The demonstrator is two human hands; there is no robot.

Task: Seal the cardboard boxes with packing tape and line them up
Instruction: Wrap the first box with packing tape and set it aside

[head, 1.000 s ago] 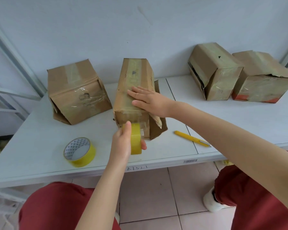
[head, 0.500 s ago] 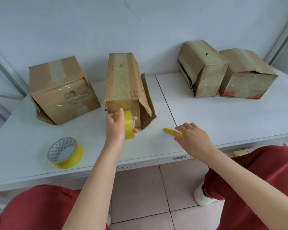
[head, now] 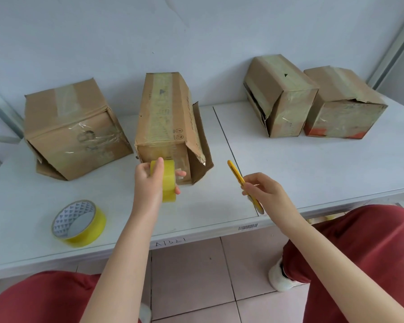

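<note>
My left hand [head: 147,183] grips the tape roll [head: 166,180] against the box [head: 166,122]; my right hand [head: 264,192] pinches the yellow cutter [head: 237,173].

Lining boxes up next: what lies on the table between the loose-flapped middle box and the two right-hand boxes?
Nothing. The head view shows bare table from the middle box to the nearer right-hand box, crossed only by a tabletop seam.

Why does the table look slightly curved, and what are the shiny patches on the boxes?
Head view: the wide-angle lens bows the table edge; light is soft, shadows faint; clear tape on the left box glints; the left hand and its tape roll look sharp.
</note>
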